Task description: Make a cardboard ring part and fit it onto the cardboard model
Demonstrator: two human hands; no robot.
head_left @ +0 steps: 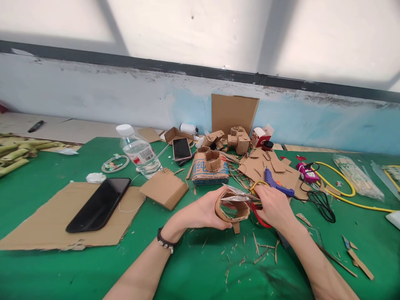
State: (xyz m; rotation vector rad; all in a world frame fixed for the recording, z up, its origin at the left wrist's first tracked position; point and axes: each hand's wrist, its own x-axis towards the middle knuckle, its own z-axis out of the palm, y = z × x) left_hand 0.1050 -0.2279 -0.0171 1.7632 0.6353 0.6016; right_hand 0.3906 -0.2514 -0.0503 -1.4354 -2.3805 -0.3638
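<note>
My left hand is wrapped round a short cardboard tube, its open end facing me. In my right hand are scissors with red handles. Their silver blades lie across the tube's upper rim. A narrow cardboard strip hangs below the tube. Just beyond my hands sits a cardboard box with blue print, carrying a smaller cardboard ring. A blue glue gun lies behind my right hand.
A large black phone rests on a flat cardboard sheet at left, near a leaning water bottle and a cardboard block. Cardboard camera models stand at the back. Scraps, a black cable and a yellow cord spread right.
</note>
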